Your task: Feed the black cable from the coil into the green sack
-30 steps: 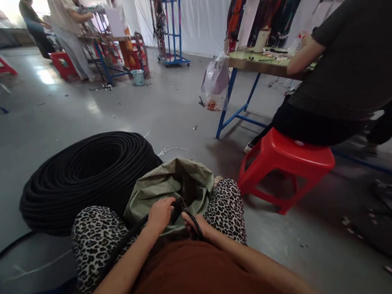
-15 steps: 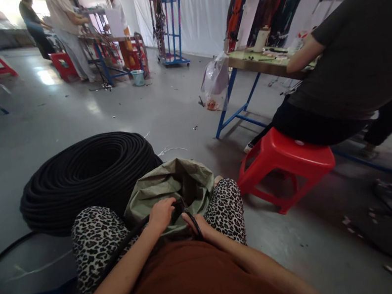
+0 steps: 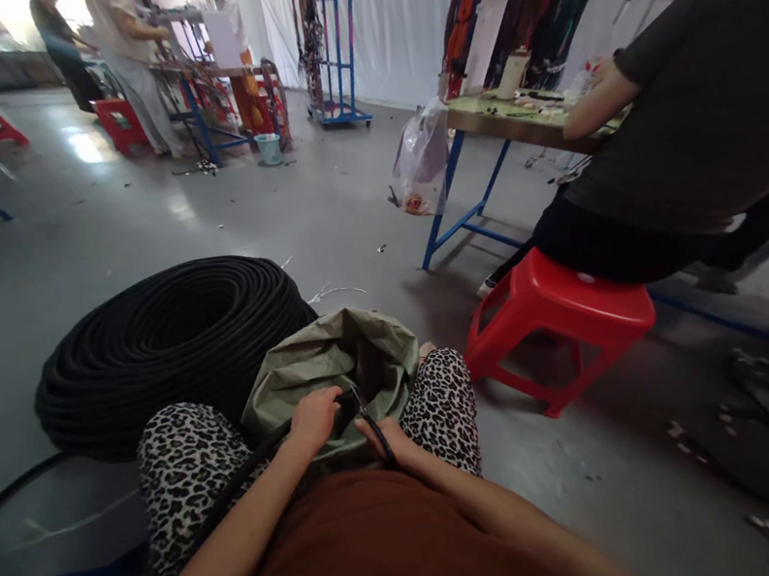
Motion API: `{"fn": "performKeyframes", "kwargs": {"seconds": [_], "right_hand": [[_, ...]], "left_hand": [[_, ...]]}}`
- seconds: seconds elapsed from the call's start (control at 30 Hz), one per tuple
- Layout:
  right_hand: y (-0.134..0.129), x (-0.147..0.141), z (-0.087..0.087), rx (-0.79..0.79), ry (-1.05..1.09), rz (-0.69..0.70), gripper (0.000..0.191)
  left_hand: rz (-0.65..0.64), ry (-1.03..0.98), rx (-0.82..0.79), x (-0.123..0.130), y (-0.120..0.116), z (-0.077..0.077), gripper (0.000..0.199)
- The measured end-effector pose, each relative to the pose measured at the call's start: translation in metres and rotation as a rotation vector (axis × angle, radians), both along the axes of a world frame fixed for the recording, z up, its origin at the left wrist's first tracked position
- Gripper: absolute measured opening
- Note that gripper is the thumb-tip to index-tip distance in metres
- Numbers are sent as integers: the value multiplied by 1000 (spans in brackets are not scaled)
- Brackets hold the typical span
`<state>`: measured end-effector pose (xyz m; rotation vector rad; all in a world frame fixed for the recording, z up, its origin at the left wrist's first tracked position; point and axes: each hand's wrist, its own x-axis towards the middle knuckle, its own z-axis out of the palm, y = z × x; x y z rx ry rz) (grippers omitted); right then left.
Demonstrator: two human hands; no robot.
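While the left hand (image 3: 316, 417) is closed around the cord (image 3: 252, 463) near its end, the right hand (image 3: 389, 437) grips the dark handles of the scissors (image 3: 371, 420). Blades point up toward the cord end, just right of the left fingers; contact between blade and cord appears likely, but the view is too small and dark to confirm. Cord runs from the left hand back across the left thigh. Both hands sit over the near side of the open sack (image 3: 285, 375), between the knees. Coil (image 3: 178, 337): on the floor (image 3: 313, 211), left of the sack.
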<state>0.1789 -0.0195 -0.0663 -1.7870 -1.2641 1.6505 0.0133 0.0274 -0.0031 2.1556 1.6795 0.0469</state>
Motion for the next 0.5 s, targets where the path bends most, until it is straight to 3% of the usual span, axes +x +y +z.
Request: {"fn": "performKeyframes", "kwargs": {"seconds": [0.23,0.5], "right_hand": [[1,0,3,49,-89,68,48],[2,0,0,-9,-22,9,44]], "left_hand": [[-3,24,-9,-1,2,-2,34],[-3,51,-9,-1,2,-2,32]]}}
